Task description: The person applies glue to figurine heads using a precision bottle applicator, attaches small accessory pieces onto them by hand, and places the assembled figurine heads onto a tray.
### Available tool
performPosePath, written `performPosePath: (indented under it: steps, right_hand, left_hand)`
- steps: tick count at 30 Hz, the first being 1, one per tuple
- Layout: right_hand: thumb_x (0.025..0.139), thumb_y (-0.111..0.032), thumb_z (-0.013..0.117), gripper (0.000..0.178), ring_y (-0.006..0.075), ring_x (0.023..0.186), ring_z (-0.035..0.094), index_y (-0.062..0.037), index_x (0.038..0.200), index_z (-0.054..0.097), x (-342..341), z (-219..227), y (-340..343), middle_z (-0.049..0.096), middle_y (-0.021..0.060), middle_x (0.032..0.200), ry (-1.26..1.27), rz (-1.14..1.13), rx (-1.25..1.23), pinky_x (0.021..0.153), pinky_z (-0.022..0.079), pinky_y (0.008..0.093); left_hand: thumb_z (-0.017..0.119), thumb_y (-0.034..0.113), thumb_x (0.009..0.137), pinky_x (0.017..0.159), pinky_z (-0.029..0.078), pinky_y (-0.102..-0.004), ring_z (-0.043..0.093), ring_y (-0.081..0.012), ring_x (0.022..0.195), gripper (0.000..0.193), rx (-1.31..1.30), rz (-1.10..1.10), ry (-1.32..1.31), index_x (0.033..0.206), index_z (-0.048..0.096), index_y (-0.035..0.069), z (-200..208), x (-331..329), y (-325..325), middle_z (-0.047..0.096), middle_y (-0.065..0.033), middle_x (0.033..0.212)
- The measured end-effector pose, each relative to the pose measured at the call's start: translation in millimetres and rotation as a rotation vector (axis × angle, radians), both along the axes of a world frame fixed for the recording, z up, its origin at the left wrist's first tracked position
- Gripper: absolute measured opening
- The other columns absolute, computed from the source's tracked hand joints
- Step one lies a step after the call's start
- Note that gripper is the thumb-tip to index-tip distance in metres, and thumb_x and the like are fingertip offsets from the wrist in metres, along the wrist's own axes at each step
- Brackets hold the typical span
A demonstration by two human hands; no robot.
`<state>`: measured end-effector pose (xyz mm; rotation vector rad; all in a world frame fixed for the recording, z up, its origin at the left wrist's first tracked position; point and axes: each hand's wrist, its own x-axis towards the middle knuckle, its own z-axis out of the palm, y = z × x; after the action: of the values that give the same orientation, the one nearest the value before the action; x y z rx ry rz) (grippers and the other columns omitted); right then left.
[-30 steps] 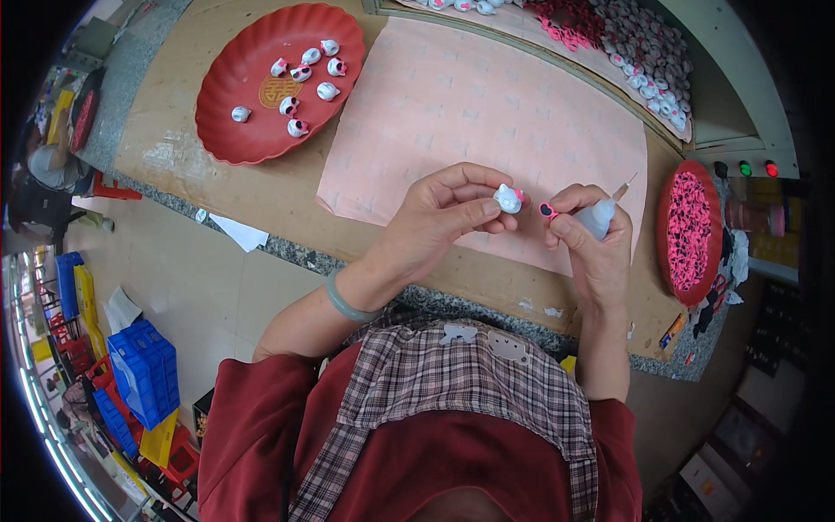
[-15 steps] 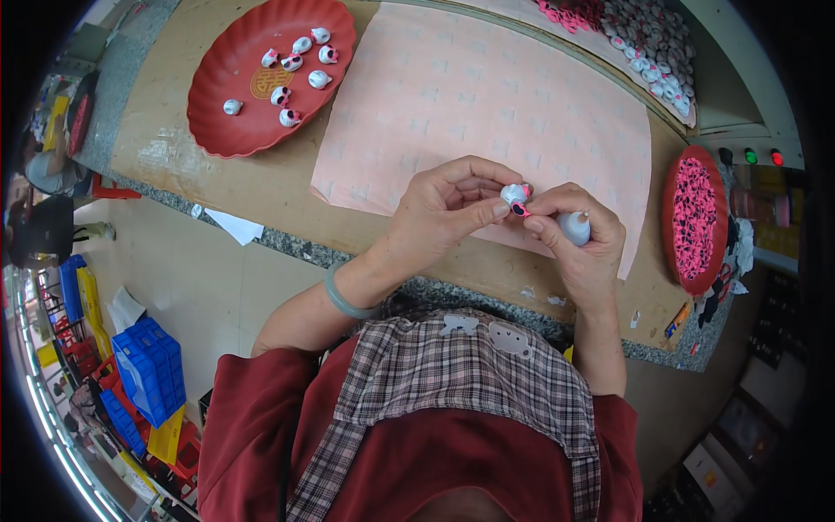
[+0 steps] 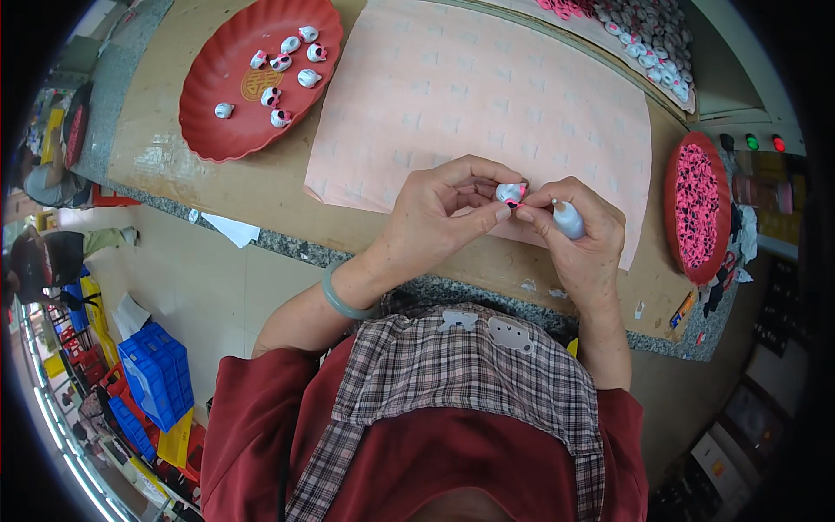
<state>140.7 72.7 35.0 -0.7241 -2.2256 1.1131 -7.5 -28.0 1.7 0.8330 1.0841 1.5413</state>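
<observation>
My left hand (image 3: 428,213) holds a small white figurine (image 3: 507,191) with pink bits on it, between thumb and fingers. Against its near side, the thumb and forefinger of my right hand (image 3: 584,248) pinch a tiny pink-and-black piece (image 3: 514,204). Tucked in that same right hand is a small squeeze bottle (image 3: 569,223) with pale contents, its thin nozzle pointing up and away from me. Both hands are just above the near part of a pale pink sheet (image 3: 487,87) on the table. The figurine's underside is hidden by my left fingers.
A scalloped red tray (image 3: 230,143) at the far left bears several similar white figurines (image 3: 281,61). On the right, another red tray (image 3: 724,187) is heaped with pink-and-black pieces (image 3: 696,209). More figurines (image 3: 652,61) crowd a board at the far right. Blue crates (image 3: 156,370) stand on the floor.
The pink-and-black piece and my right fingertips have shifted slightly left, closer in against the figurine. The bottle leans more to the left. At the far left, a person in the background has moved.
</observation>
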Motion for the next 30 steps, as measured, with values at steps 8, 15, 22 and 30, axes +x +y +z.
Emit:
performPosePath:
  steps: [8,15,22,30]
  right_hand:
    - [0.072,-0.003,0.074,0.015,0.0155,0.069,0.064,-0.0033,0.082,0.062,-2.3,3.6,-5.5,0.065,0.0061,0.075,-0.034,-0.057,0.066,0.062,0.050,0.0259]
    - [0.073,-0.002,0.073,0.016,0.0134,0.071,0.063,-0.0025,0.084,0.062,0.9,-5.6,-4.8,0.066,0.0056,0.077,0.040,-0.093,-0.054,0.065,0.050,0.0252]
    - [0.078,0.002,0.068,0.009,0.0073,0.068,0.056,0.0009,0.083,0.061,4.5,-5.8,-5.8,0.060,0.0022,0.076,0.074,-0.038,-0.266,0.059,0.045,0.0200]
    - [0.078,-0.001,0.068,0.008,0.0044,0.060,0.050,-0.0014,0.079,0.060,9.4,-5.2,2.6,0.059,-0.0004,0.072,0.081,0.023,-0.668,0.054,0.041,0.0198]
  left_hand:
    - [0.059,-0.004,0.085,0.086,0.050,-0.0264,0.060,-0.0167,0.100,0.027,0.023,0.046,0.165,0.112,0.054,-0.005,-2.5,5.7,0.9,0.061,-0.0148,0.109]
    - [0.057,0.001,0.088,0.085,0.051,-0.0290,0.061,-0.0196,0.101,0.024,0.084,0.074,-0.068,0.111,0.052,-0.004,-2.5,5.1,3.1,0.062,-0.0171,0.110]
    - [0.056,0.001,0.089,0.088,0.051,-0.0324,0.060,-0.0219,0.104,0.023,0.091,0.006,-0.086,0.111,0.052,-0.004,-0.3,2.3,3.4,0.061,-0.0187,0.111]
    - [0.056,-0.001,0.088,0.089,0.050,-0.0325,0.060,-0.0223,0.104,0.023,0.151,-0.020,0.092,0.111,0.052,-0.004,-2.0,4.3,0.7,0.060,-0.0192,0.113]
